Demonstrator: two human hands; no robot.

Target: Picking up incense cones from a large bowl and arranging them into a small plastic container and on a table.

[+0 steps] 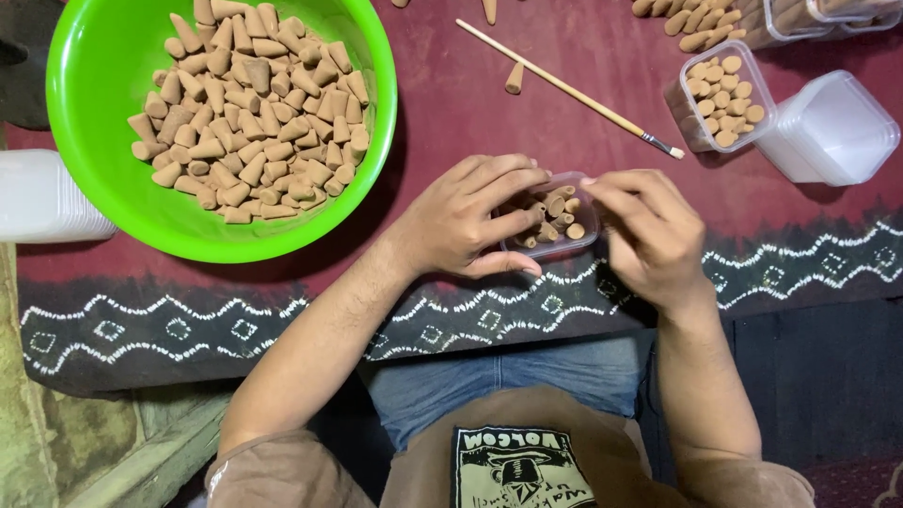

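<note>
A small clear plastic box (583, 237) sits on the dark red patterned cloth (451, 103) in front of me, partly filled with tan cones. My left hand (466, 221) grips its left side, fingers curled over the rim and onto the cones inside. My right hand (649, 230) is at the box's right edge with fingertips pinched together; whether a cone is between them I cannot tell. A large green bowl (89, 113) at the upper left holds a heap of the same tan cones (249, 108).
A thin paintbrush (569, 89) lies diagonally above the box, with a loose cone (514, 78) beside it. At the upper right stand a filled clear box (722, 99), a stack of white lids (832, 132) and more boxes. White containers (42, 198) sit at the left edge.
</note>
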